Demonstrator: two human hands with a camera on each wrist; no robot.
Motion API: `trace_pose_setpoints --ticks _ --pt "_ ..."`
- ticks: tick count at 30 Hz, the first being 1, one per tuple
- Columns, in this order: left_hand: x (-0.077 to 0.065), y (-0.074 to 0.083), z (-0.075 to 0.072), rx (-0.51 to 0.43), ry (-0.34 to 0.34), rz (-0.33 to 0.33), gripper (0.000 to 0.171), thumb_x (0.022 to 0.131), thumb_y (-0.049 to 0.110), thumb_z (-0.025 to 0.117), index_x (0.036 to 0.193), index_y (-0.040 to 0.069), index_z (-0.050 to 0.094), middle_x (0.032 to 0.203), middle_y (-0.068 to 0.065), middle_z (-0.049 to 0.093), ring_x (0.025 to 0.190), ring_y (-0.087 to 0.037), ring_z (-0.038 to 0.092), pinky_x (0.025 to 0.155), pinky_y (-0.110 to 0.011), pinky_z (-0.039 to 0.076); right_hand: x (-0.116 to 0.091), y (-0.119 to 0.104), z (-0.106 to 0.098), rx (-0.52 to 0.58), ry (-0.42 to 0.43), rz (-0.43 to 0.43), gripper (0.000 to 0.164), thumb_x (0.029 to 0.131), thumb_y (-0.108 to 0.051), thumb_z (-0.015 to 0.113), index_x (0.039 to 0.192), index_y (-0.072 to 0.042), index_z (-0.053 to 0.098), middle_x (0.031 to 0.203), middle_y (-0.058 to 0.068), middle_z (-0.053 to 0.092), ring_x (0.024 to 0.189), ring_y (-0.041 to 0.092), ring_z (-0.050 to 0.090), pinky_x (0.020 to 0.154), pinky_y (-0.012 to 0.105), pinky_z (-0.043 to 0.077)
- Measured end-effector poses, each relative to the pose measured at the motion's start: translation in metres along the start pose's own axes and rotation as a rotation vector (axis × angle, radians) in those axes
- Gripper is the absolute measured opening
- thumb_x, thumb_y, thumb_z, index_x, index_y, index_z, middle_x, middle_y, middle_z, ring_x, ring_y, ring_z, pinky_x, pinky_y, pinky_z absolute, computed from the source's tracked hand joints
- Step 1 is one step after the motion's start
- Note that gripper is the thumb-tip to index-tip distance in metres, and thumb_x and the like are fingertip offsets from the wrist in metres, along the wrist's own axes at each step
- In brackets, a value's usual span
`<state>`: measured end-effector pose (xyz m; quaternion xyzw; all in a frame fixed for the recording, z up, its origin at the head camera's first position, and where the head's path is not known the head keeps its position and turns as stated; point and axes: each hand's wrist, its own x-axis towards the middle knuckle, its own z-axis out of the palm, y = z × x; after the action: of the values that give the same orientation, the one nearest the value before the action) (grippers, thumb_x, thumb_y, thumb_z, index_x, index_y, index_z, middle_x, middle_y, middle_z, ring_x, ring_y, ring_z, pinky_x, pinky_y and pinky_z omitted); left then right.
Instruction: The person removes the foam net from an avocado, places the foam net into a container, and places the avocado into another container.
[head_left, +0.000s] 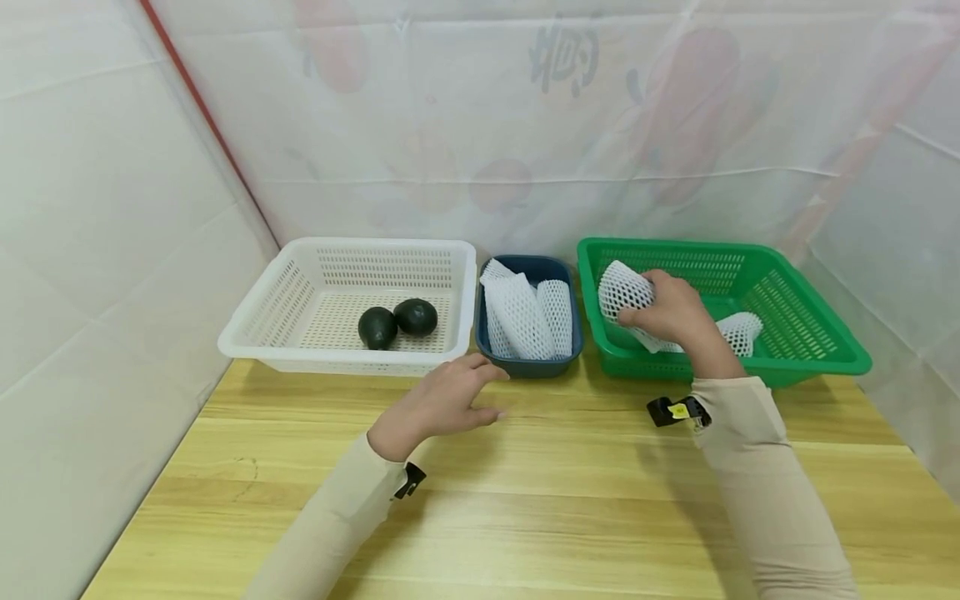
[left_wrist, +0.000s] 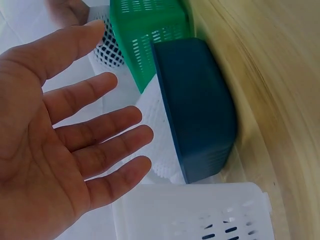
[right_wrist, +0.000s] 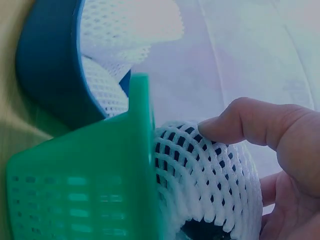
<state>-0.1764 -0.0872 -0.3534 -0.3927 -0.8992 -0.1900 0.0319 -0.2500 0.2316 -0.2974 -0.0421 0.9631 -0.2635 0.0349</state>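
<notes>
My right hand [head_left: 675, 312] holds a dark avocado in a white foam net [head_left: 624, 290] at the left side of the green basket [head_left: 810, 362]. In the right wrist view the thumb presses on the netting [right_wrist: 207, 175], and dark skin shows through its mesh and open end. Other white netting [head_left: 741, 332] lies in that basket, partly behind the right wrist. My left hand [head_left: 446, 396] hovers with spread fingers, holding nothing, in front of the white basket [head_left: 337, 360] and the navy bin [head_left: 528, 367]. Two bare avocados [head_left: 396, 323] lie together in the white basket.
Several white foam nets [head_left: 519, 317] fill the navy bin between the two baskets. All three containers stand along the back of the wooden table [head_left: 525, 517], against a white printed curtain [head_left: 450, 108].
</notes>
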Motion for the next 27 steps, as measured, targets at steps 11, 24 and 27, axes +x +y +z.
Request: trace_pose_setpoints --ticks 11,24,27 --pt "-0.011 -0.010 0.003 -0.025 0.014 -0.017 0.042 0.082 0.026 0.072 0.116 0.003 0.062 0.107 -0.007 0.058 0.093 -0.021 0.056 0.079 -0.036 0.047 -0.010 -0.005 0.004 0.042 0.040 -0.007 0.079 0.081 -0.029 0.068 0.139 0.006 0.028 0.119 0.032 0.043 0.097 0.044 0.050 0.070 0.051 0.047" --pt "-0.024 -0.016 0.006 -0.029 0.027 -0.024 0.041 0.082 0.026 0.071 0.115 0.004 0.062 0.104 -0.007 0.057 0.088 -0.020 0.056 0.079 -0.036 0.046 -0.025 -0.024 0.007 0.046 0.076 -0.077 0.076 0.081 -0.029 0.070 0.138 0.005 0.031 0.118 0.030 0.045 0.097 0.043 0.050 0.071 0.051 0.047" --pt "-0.026 -0.018 0.006 -0.035 0.024 -0.036 0.041 0.082 0.025 0.072 0.116 0.004 0.061 0.108 -0.007 0.058 0.094 -0.022 0.056 0.082 -0.037 0.046 -0.028 -0.029 0.008 0.051 0.068 -0.095 0.077 0.081 -0.028 0.070 0.139 0.004 0.030 0.118 0.030 0.047 0.097 0.042 0.051 0.071 0.051 0.047"
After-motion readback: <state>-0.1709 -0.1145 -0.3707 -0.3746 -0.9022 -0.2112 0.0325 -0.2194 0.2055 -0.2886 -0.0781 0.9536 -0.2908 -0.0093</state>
